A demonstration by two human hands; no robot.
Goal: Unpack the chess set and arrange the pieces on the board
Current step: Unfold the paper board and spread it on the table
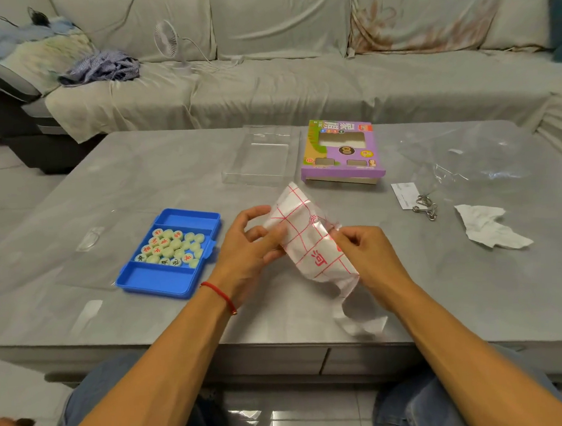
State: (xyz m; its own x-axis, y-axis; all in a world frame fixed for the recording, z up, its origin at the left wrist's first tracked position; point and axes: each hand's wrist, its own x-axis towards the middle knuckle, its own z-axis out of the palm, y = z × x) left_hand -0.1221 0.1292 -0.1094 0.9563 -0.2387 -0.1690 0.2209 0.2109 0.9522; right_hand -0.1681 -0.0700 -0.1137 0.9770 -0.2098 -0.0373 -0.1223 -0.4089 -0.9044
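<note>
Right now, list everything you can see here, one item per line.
folded board sheet: one, white with red grid, inside a clear bag, held above the table
blue tray: one, blue, on the table left of the hands
chess pieces: many, pale green with red or dark characters, in the tray's middle compartment
clear lid: one, transparent, far side of the table
purple box: one, purple and green, right of the lid
plastic wrap: one, clear, far right
metal rings: a small cluster, silver, beside a white card
crumpled paper: one, white, right edge
fan: one, white, on the sofa
table: one, grey
left hand: pinches the bag
right hand: pinches the bag
</note>
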